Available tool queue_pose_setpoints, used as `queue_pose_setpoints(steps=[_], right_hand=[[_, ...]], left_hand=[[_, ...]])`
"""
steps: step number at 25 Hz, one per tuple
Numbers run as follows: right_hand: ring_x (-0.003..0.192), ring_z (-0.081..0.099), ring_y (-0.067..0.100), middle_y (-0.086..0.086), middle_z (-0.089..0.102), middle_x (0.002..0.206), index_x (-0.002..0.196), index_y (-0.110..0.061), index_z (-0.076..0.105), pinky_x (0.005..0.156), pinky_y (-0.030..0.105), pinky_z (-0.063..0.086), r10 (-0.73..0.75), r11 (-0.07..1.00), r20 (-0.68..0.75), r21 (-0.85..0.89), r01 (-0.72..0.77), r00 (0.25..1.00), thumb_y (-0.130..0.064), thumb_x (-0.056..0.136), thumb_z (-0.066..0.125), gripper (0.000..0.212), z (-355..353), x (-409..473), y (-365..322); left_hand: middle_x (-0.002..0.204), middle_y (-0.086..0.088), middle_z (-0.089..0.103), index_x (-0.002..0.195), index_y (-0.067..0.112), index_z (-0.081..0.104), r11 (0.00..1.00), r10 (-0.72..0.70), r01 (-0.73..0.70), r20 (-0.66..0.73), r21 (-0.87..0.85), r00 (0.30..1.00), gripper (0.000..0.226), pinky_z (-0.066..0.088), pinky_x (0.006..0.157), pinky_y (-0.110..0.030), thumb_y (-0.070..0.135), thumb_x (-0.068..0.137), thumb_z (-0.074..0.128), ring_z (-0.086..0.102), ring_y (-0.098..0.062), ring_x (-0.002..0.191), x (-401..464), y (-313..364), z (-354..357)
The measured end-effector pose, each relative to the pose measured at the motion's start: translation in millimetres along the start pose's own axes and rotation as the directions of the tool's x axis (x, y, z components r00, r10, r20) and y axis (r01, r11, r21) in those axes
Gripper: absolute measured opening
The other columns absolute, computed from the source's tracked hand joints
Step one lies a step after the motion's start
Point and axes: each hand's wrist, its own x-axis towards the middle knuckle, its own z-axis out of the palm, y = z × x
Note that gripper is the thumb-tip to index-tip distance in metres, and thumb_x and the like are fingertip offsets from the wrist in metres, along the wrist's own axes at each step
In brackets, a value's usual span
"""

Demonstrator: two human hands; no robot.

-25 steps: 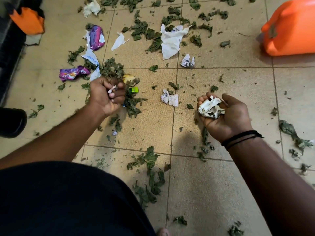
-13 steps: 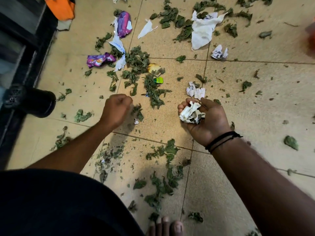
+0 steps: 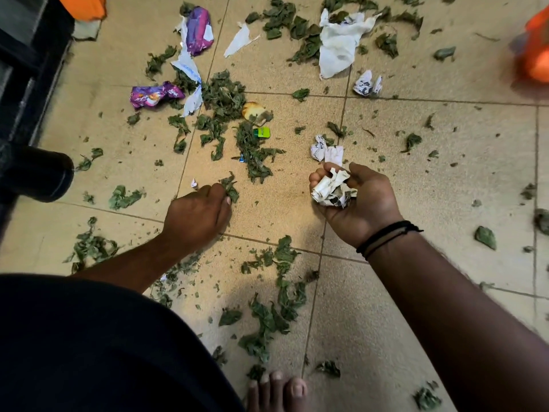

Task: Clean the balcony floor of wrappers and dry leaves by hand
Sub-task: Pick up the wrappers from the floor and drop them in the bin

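Observation:
My right hand (image 3: 356,200) is palm up above the beige tiled floor (image 3: 416,162) and cups a wad of crumpled white wrappers (image 3: 331,188) in curled fingers. My left hand (image 3: 199,215) is down at the floor, its fingertips pinching a dry green leaf (image 3: 230,187). A tiny white scrap (image 3: 193,183) lies just left of those fingers. Dry leaves (image 3: 252,150) are scattered all over the tiles. Two purple snack wrappers (image 3: 154,95) (image 3: 199,29), torn white papers (image 3: 338,47) and small crumpled papers (image 3: 325,150) (image 3: 367,84) lie beyond my hands.
A black cylinder (image 3: 38,173) lies at the left by a dark frame (image 3: 26,69). An orange container (image 3: 534,49) stands at the right edge, orange cloth (image 3: 83,5) at top left. A small green packet (image 3: 262,132) and a yellowish piece (image 3: 252,110) sit among leaves. My bare toes (image 3: 276,391) show below.
My left hand came back from the leaf pile and dropped to the floor, closing its fingertips on a leaf. My right hand kept the paper wad. The view shifted backwards.

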Motion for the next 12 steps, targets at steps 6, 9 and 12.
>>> queue_pose_setpoints(steps=[6, 9, 12], right_hand=[[0.070, 0.069, 0.027, 0.015, 0.068, 0.081, 0.100, -0.001, 0.062, 0.066, 0.031, 0.060, -0.020, 0.998, -0.017, 0.064, 0.021, 1.000, -0.026, 0.106, 0.037, 0.036, -10.7, -2.9, -13.3], [0.072, 0.068, 0.028, 0.015, 0.067, 0.083, 0.102, 0.000, 0.063, 0.068, 0.031, 0.061, -0.001, 0.997, 0.015, 0.075, 0.000, 1.000, -0.027, 0.106, 0.038, 0.037, -5.7, -0.2, -4.0], [0.075, 0.068, 0.029, 0.015, 0.067, 0.087, 0.103, 0.001, 0.064, 0.066, 0.032, 0.061, 0.054, 0.997, 0.038, 0.044, -0.055, 0.998, -0.028, 0.106, 0.039, 0.039, 6.6, 3.5, 14.2]], left_hand=[[0.069, -0.003, 0.048, 0.093, 0.008, 0.058, 0.995, 0.100, -0.100, -0.012, -0.030, 0.995, 0.037, 0.027, 0.042, -0.023, 0.032, 0.109, 0.033, 0.032, -0.015, 0.048, -3.0, -6.3, 6.9], [0.064, 0.000, 0.043, 0.088, 0.011, 0.052, 0.990, -0.063, 0.052, -0.081, -0.131, 0.995, 0.030, 0.028, 0.043, -0.028, 0.027, 0.109, 0.038, 0.035, -0.018, 0.046, 4.7, -9.4, -6.8], [0.058, 0.003, 0.034, 0.076, 0.015, 0.040, 0.776, -0.433, 0.372, -0.001, -0.509, 0.901, 0.031, 0.021, 0.048, -0.033, 0.019, 0.107, 0.042, 0.031, -0.016, 0.048, 7.2, -8.6, -22.4]])
